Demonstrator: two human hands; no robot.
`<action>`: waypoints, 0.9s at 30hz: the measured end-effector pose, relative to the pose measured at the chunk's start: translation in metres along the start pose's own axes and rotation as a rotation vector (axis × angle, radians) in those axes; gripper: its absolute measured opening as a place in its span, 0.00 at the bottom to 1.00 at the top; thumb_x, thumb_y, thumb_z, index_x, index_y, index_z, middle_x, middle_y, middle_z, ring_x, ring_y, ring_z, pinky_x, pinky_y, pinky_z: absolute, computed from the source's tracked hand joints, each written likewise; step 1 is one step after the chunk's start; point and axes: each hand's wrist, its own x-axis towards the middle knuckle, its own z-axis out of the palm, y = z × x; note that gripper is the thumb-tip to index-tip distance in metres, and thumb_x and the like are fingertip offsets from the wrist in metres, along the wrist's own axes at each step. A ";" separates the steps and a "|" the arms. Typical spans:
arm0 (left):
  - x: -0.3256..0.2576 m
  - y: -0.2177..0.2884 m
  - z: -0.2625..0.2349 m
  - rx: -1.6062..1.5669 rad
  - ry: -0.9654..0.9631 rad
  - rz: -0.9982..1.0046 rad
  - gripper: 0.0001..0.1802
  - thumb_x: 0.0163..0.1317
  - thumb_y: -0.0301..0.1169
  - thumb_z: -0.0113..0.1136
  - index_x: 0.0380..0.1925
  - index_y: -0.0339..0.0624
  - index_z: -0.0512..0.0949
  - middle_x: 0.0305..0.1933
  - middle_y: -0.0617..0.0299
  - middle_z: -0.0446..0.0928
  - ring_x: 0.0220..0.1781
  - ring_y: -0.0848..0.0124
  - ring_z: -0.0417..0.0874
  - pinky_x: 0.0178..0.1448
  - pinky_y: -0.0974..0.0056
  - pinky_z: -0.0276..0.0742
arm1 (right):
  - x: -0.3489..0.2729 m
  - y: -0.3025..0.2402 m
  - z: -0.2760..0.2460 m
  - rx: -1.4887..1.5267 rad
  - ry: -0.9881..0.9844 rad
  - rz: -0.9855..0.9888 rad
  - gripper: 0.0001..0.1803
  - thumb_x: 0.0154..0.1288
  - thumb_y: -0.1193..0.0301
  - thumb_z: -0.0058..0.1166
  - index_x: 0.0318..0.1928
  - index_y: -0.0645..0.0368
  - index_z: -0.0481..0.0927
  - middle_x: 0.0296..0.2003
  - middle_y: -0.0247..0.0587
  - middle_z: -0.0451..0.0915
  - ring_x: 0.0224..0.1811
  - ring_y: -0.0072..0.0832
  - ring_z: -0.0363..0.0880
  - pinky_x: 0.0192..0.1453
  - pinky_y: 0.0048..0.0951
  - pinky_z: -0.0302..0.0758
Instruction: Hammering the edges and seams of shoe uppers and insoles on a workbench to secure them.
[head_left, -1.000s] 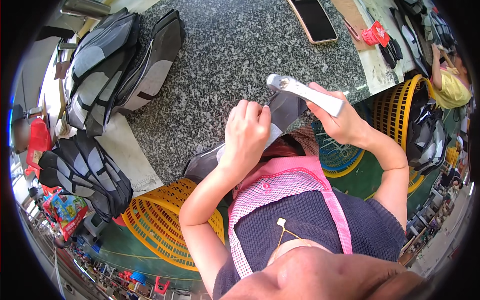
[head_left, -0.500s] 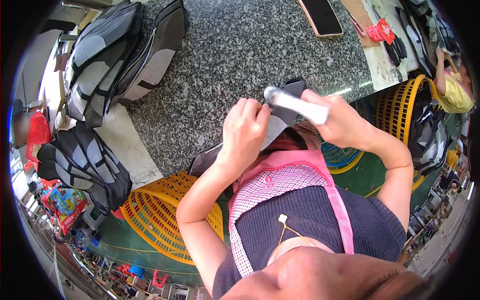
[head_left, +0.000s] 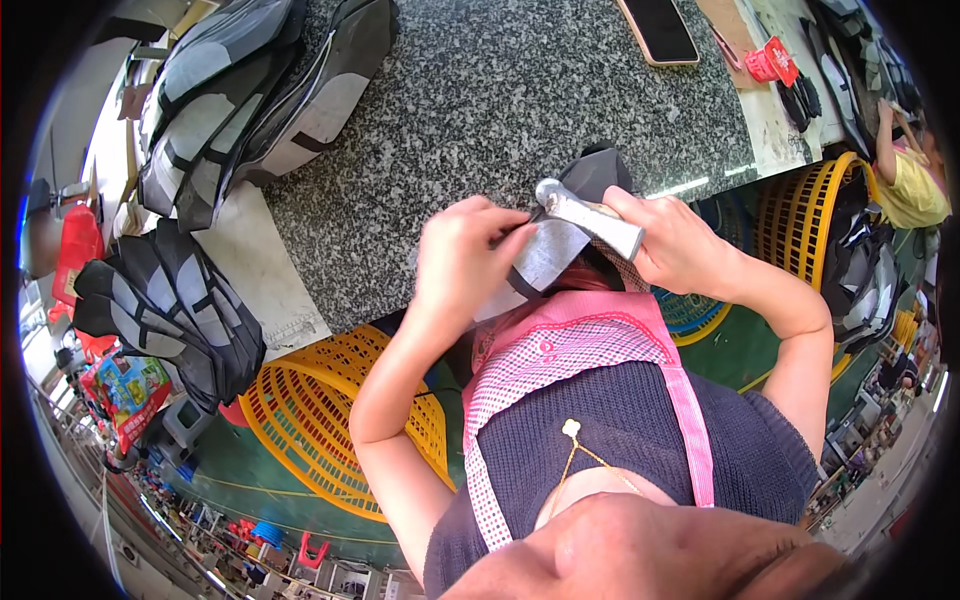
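Observation:
My left hand [head_left: 465, 262] pinches the edge of a grey and black shoe-upper piece [head_left: 552, 250] at the near edge of a speckled granite table [head_left: 480, 110]. My right hand [head_left: 675, 245] grips a metal hammer [head_left: 585, 215] by its handle, the head lying on the piece right beside my left fingertips. The black part of the piece [head_left: 600, 170] sticks out beyond the hammer onto the table.
Stacks of grey and black upper pieces lie at the table's far left [head_left: 250, 90] and on a lower surface to the left [head_left: 170, 310]. A phone [head_left: 660, 30] and red object [head_left: 770, 62] lie at the far right. Yellow baskets stand below [head_left: 330, 430] and right [head_left: 790, 210]. Another person [head_left: 905, 170] sits right.
My right hand has brought the hammer down from a raised position onto the piece. My left hand stayed on the piece's edge.

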 end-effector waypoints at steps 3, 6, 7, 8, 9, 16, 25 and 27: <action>-0.009 -0.006 -0.007 -0.185 -0.114 -0.217 0.07 0.54 0.23 0.72 0.34 0.37 0.87 0.31 0.56 0.81 0.34 0.59 0.84 0.38 0.60 0.81 | 0.005 0.000 -0.005 0.066 0.011 0.051 0.09 0.72 0.71 0.50 0.45 0.63 0.67 0.26 0.59 0.79 0.34 0.61 0.81 0.37 0.57 0.75; -0.022 -0.006 0.004 0.162 0.071 0.185 0.09 0.52 0.20 0.66 0.36 0.37 0.85 0.34 0.58 0.78 0.39 0.59 0.81 0.42 0.56 0.81 | 0.008 -0.003 -0.008 0.051 0.068 -0.012 0.10 0.70 0.72 0.50 0.46 0.61 0.68 0.28 0.58 0.80 0.36 0.61 0.81 0.37 0.55 0.76; -0.023 -0.006 0.006 0.162 0.072 0.180 0.09 0.52 0.20 0.66 0.36 0.37 0.85 0.34 0.58 0.78 0.39 0.59 0.81 0.42 0.56 0.81 | 0.007 -0.007 -0.011 0.043 0.114 -0.042 0.10 0.69 0.72 0.51 0.46 0.61 0.68 0.29 0.58 0.80 0.36 0.61 0.81 0.37 0.55 0.77; -0.024 -0.006 0.008 0.221 0.067 0.222 0.11 0.52 0.20 0.64 0.38 0.37 0.85 0.35 0.57 0.77 0.40 0.59 0.80 0.42 0.56 0.81 | 0.004 -0.014 -0.013 0.126 0.124 -0.038 0.10 0.67 0.74 0.51 0.46 0.62 0.68 0.30 0.58 0.80 0.35 0.61 0.81 0.37 0.55 0.77; -0.025 -0.006 0.009 0.279 0.062 0.264 0.13 0.52 0.20 0.63 0.40 0.37 0.84 0.37 0.57 0.77 0.42 0.59 0.80 0.43 0.56 0.80 | 0.001 -0.015 -0.010 0.128 0.120 -0.039 0.10 0.67 0.74 0.51 0.46 0.62 0.68 0.30 0.58 0.80 0.35 0.61 0.81 0.37 0.55 0.77; -0.013 -0.006 0.013 0.281 0.059 0.293 0.12 0.53 0.19 0.62 0.40 0.36 0.83 0.36 0.55 0.76 0.41 0.57 0.79 0.43 0.56 0.80 | 0.003 -0.003 -0.025 0.114 0.173 0.100 0.09 0.74 0.72 0.49 0.46 0.66 0.72 0.28 0.60 0.78 0.33 0.59 0.81 0.34 0.48 0.76; 0.034 0.013 0.007 -0.116 -0.016 -0.125 0.07 0.58 0.24 0.67 0.37 0.34 0.86 0.32 0.53 0.79 0.39 0.56 0.83 0.45 0.56 0.80 | 0.006 0.014 -0.012 0.079 0.243 0.160 0.14 0.78 0.69 0.46 0.53 0.67 0.77 0.29 0.62 0.78 0.36 0.63 0.77 0.38 0.50 0.73; 0.029 0.001 0.012 -0.156 -0.015 -0.132 0.08 0.59 0.27 0.71 0.37 0.34 0.87 0.31 0.54 0.80 0.36 0.55 0.84 0.43 0.57 0.80 | 0.008 0.022 -0.017 0.076 0.236 0.135 0.15 0.78 0.68 0.47 0.54 0.67 0.77 0.28 0.62 0.77 0.35 0.63 0.77 0.38 0.50 0.73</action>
